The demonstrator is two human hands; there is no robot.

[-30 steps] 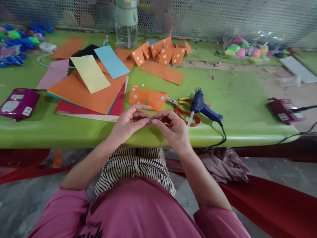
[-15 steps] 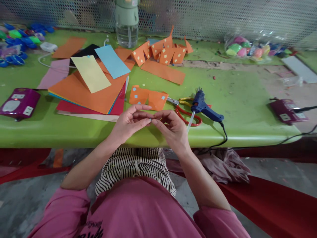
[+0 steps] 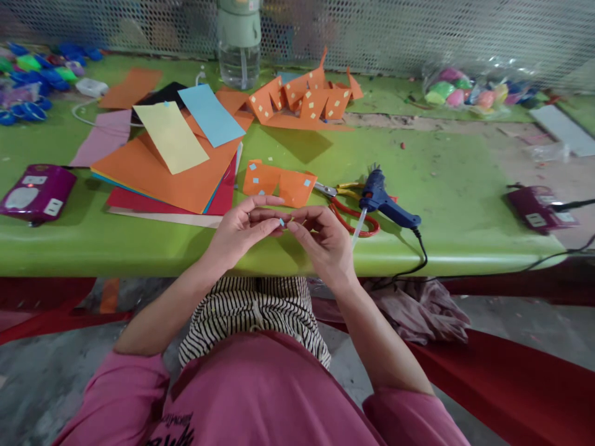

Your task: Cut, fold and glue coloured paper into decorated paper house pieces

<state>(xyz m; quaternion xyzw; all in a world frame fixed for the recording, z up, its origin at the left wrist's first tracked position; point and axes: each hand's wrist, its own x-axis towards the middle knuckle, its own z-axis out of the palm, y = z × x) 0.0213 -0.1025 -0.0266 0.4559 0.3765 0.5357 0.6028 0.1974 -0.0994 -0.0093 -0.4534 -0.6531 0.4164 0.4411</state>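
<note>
Both hands were raised together at the near edge of the green tabletop point(image 3: 455, 186), above the person's lap. The left hand point(image 3: 242, 232) was closed in a pinch, with thumb and forefinger grasping a small blue square point(image 3: 281, 222) of paper at their tips. The right hand point(image 3: 325, 241) had its fingers curled inward, and its forefinger tip was just beside the square. Whether that hand gripped the square or anything else could not be told. The square was therefore held in the air between the two hands, clear of the tabletop.

Just beyond the hands lay a folded orange piece point(image 3: 277, 183) dotted with small pale squares. To its right were scissors point(image 3: 346, 198) with red and yellow handles. They were partly overlapped by a blue glue gun point(image 3: 385, 201), whose nozzle pointed toward the near edge and whose cord ran off the edge.

To the left, a stack of coloured sheets point(image 3: 171, 179) carried a yellow sheet point(image 3: 170, 136) and a blue sheet point(image 3: 209, 114) on top. Further orange cut-outs point(image 3: 307, 99), also dotted, stood near the far mesh wall, beside a water bottle point(image 3: 238, 43). A purple device point(image 3: 35, 192) sat at the left edge and a second purple unit point(image 3: 534, 207) at the right. A clear bag of coloured lumps point(image 3: 469, 90) rested at the far right.
</note>
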